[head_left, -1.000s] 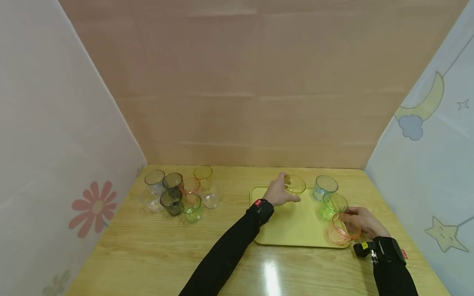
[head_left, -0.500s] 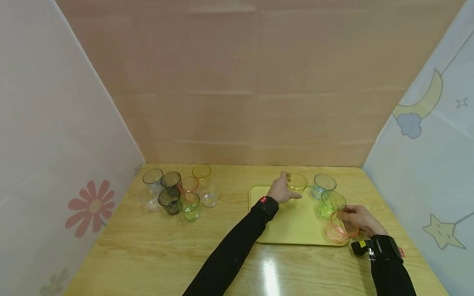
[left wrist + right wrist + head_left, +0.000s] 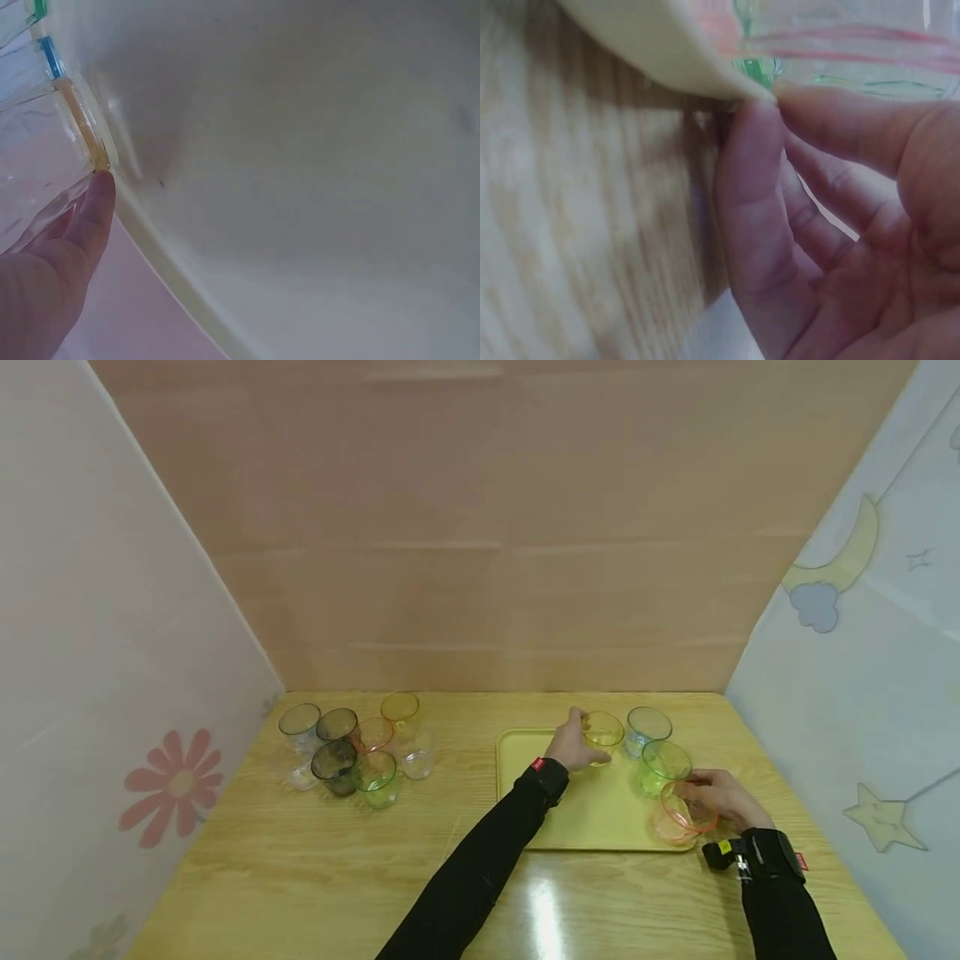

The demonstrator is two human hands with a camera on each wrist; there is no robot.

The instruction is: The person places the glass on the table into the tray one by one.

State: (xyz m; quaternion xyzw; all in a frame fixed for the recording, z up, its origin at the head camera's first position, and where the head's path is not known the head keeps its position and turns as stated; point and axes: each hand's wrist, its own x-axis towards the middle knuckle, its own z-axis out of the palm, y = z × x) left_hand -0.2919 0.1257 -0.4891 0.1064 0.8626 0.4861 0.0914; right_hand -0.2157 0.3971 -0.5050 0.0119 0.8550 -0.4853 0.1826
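Observation:
My left hand (image 3: 570, 748) holds a clear tumbler with a yellow rim (image 3: 607, 737) at the back of the yellow tray (image 3: 581, 818). In the left wrist view the fingers lie along this tumbler's side, a fingertip by its amber base (image 3: 84, 124). A blue-rimmed tumbler (image 3: 647, 731), a green one (image 3: 664, 768) and an orange-pink one (image 3: 675, 828) line the tray's right side. Behind the orange-pink tumbler is my right hand (image 3: 727, 797). Its thumb and forefinger pinch the tray's rim (image 3: 739, 86), as the right wrist view shows.
On the left of the wooden table (image 3: 315, 877) several tumblers stand close together, among them a dark grey one (image 3: 336, 767), a green one (image 3: 377, 781) and a yellow one (image 3: 401, 708). Patterned panels (image 3: 832, 727) flank the table, and a brown backdrop (image 3: 480, 568) rises behind.
My left hand has shifted slightly right over the tray with the yellow tumbler, bringing it nearer the blue one. The right hand keeps its place at the tray's edge. The head view has turned slightly.

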